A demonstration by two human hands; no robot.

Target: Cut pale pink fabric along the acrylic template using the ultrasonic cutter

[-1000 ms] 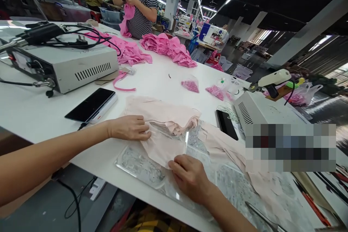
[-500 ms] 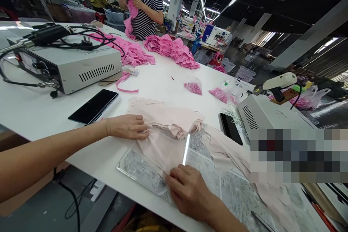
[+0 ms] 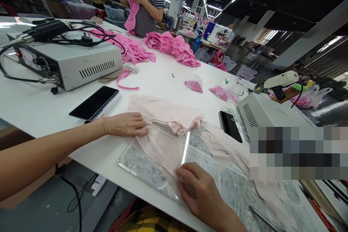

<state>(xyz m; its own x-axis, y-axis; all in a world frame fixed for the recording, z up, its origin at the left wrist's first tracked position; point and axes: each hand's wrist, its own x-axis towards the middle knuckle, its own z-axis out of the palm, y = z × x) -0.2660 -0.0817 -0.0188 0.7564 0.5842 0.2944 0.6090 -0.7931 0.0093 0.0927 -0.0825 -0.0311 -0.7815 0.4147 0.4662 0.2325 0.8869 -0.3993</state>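
Note:
A pale pink fabric piece (image 3: 163,146) lies partly over a clear plastic sheet (image 3: 130,161) with a grey mottled look. At the fabric's left edge, my left hand (image 3: 127,125) is closed, its bent fingers gripping the cloth against the table. My right hand (image 3: 202,192) is closed in a pinch at the fabric's near corner, above the sheet; its fingertips are slightly blurred. A bright strip of reflected light runs just beyond those fingers. More pale pink fabric (image 3: 223,145) spreads to the right, and a slim metal tool (image 3: 263,218) rests at the near right.
A grey machine box (image 3: 89,63) with cables and a phone (image 3: 95,103) stand left. Bright pink fabric piles (image 3: 174,47) and bags of pink bits (image 3: 194,84) lie farther back. Another phone (image 3: 230,127) and box (image 3: 263,114) are right. A person in stripes holds pink cloth.
My right hand has moved slightly right, and its fingers have lifted a little at the fabric's near corner. My left hand stays at the left edge.

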